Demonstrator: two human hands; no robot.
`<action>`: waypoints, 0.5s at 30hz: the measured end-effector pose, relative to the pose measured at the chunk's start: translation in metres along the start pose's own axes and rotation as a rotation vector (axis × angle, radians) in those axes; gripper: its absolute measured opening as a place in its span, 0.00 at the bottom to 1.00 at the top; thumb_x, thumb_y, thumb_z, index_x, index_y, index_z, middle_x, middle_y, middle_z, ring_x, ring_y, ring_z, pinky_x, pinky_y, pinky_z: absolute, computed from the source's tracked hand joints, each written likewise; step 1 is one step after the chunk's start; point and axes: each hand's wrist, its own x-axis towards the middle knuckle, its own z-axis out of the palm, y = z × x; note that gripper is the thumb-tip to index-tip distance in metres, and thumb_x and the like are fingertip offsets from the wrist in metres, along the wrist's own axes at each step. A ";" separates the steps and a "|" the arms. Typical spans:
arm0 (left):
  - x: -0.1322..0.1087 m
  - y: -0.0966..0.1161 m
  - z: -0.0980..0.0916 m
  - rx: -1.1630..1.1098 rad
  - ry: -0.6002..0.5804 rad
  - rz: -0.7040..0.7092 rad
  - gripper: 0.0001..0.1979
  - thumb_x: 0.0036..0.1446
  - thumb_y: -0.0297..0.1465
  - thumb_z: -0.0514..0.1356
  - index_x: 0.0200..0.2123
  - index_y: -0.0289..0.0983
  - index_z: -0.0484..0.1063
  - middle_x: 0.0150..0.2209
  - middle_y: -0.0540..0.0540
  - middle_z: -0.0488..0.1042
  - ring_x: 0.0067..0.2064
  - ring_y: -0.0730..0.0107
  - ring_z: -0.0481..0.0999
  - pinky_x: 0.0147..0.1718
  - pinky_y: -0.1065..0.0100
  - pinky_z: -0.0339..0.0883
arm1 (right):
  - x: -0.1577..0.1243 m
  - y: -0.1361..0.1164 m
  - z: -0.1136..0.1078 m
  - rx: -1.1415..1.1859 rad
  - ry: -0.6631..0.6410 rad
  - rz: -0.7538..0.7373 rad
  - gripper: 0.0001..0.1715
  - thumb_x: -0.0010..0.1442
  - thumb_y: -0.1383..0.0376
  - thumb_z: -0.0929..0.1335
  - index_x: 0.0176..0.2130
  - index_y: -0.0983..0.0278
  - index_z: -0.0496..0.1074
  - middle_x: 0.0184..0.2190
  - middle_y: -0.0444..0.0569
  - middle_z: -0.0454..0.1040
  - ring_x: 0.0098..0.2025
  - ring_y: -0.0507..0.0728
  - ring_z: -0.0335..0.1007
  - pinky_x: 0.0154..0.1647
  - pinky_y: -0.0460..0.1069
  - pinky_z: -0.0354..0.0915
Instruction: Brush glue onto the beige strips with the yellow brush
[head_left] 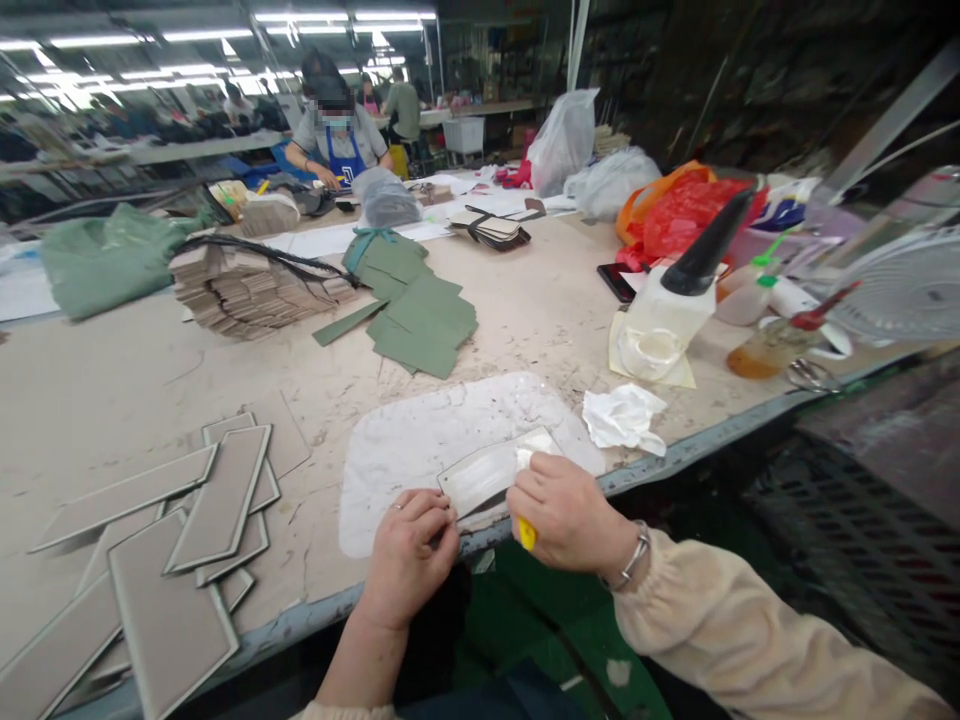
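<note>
A pale rectangular panel (487, 470) lies on a whitish work mat (420, 440) at the table's near edge. My left hand (409, 555) pinches the panel's left end with closed fingers. My right hand (566, 515) is closed round a yellow-handled tool (527, 534), its tip hidden at the panel's right end. A crumpled white rag (622, 415) sits just right of the mat.
Several finished grey panels (172, 540) lie spread at the near left. Green pieces (420, 320) and a stack of tan pieces (240, 290) sit mid-table. Glue bottles (675, 300), a phone (616, 282), bags and a fan (900, 285) crowd the right. A person in a blue apron (337, 135) works opposite.
</note>
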 end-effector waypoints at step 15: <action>-0.001 0.001 0.000 0.003 0.001 -0.016 0.07 0.55 0.24 0.58 0.28 0.39 0.73 0.35 0.46 0.74 0.43 0.62 0.72 0.43 0.58 0.69 | -0.011 0.061 -0.004 1.006 0.483 1.009 0.13 0.54 0.56 0.66 0.30 0.64 0.70 0.21 0.43 0.66 0.21 0.50 0.57 0.22 0.47 0.53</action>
